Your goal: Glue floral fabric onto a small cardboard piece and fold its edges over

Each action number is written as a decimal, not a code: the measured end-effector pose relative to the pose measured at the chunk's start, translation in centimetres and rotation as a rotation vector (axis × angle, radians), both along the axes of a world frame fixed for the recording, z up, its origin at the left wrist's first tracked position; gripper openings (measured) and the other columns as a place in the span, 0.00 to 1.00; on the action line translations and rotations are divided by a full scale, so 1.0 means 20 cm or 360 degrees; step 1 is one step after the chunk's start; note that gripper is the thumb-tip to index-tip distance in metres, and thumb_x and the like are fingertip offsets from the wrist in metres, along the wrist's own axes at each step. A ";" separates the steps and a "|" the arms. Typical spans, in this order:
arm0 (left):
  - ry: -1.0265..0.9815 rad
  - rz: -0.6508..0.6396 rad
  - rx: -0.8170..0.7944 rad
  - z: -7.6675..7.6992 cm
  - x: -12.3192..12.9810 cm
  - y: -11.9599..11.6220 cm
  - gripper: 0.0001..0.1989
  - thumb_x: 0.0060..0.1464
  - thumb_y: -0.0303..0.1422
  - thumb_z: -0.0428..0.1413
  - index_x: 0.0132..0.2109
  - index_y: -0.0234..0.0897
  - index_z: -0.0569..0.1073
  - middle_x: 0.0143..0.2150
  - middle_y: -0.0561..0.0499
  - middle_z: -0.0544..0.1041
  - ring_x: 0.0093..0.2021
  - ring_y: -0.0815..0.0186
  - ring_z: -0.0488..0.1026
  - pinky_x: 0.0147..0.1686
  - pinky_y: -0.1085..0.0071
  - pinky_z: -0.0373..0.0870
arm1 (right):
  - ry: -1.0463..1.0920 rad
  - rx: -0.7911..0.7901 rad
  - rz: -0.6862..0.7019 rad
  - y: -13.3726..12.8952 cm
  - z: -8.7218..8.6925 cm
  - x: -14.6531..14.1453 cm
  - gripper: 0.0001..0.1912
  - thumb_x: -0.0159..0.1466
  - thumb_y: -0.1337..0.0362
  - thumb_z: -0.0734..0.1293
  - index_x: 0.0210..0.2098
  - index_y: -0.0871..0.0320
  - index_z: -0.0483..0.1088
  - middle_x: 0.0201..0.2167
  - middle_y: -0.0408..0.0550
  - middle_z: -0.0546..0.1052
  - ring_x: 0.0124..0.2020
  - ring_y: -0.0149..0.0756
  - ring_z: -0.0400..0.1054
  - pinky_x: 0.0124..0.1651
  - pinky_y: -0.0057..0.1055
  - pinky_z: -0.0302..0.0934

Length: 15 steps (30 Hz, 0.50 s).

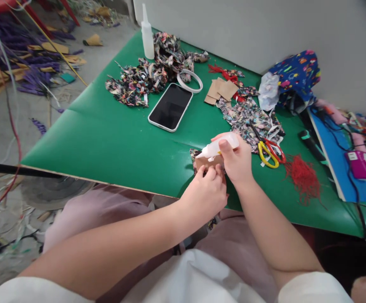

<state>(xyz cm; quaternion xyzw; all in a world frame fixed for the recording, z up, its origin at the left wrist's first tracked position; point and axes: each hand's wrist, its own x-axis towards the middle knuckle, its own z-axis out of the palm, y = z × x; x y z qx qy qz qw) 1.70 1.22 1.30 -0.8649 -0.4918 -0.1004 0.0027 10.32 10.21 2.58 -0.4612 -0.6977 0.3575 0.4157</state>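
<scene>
My right hand (237, 158) is wrapped round a small white squeeze bottle (218, 146), tilted with its nozzle down to the left. The nozzle tip is at the left part of a brown cardboard piece (205, 161), which lies on patterned fabric (193, 155). My left hand (206, 187) holds the near edge of the cardboard with bent fingers, close to the table's front edge. Part of the cardboard and fabric is hidden behind my fingers.
On the green table (113, 143) lie a phone (170, 107), a tape roll (190, 81), fabric scraps (138, 82), cardboard squares (222, 89), scissors (269, 153) and red threads (303, 176). A second bottle (148, 38) stands at the back. Cables hang at the right.
</scene>
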 end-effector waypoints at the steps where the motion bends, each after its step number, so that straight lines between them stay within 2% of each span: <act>1: -0.0005 0.0000 -0.0005 0.00 0.00 0.00 0.23 0.59 0.36 0.43 0.52 0.20 0.67 0.54 0.30 0.67 0.51 0.51 0.65 0.50 0.55 0.59 | 0.0004 -0.0003 0.0003 0.00 0.00 0.00 0.19 0.54 0.46 0.63 0.27 0.56 0.69 0.24 0.42 0.73 0.23 0.28 0.64 0.24 0.25 0.58; 15: -0.0006 0.0012 0.0023 -0.01 0.00 0.00 0.24 0.59 0.36 0.42 0.53 0.19 0.66 0.54 0.31 0.67 0.51 0.50 0.65 0.50 0.55 0.60 | 0.0036 -0.0040 0.0012 0.01 -0.01 0.00 0.19 0.54 0.47 0.64 0.28 0.57 0.69 0.23 0.42 0.72 0.23 0.27 0.64 0.25 0.25 0.58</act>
